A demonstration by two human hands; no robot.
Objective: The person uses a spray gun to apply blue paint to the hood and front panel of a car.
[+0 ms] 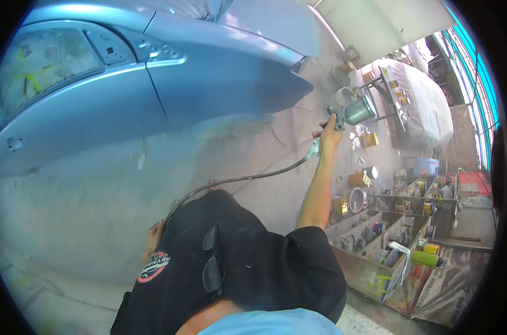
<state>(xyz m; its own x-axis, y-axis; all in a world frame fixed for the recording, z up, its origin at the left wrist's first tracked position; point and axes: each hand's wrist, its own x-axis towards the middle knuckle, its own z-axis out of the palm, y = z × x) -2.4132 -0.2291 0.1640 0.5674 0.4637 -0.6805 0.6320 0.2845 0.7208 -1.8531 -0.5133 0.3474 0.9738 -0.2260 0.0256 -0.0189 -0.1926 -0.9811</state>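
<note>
My right hand is stretched out to the right, its fingers wrapped around the handle of a paint spray gun. A metal paint cup is attached to the gun and points to the right. From the wrapped lower end of the handle a dark air hose curves back across my front. Low on the left, my left hand is closed around the hose beside my body, partly hidden by my shirt. A light blue car body fills the upper left, apart from the gun.
Masking covers the car's door window. On the right stand wooden shelves full of cans and bottles. Buckets and tins sit on the floor beyond the gun. A covered vehicle stands behind a metal stand.
</note>
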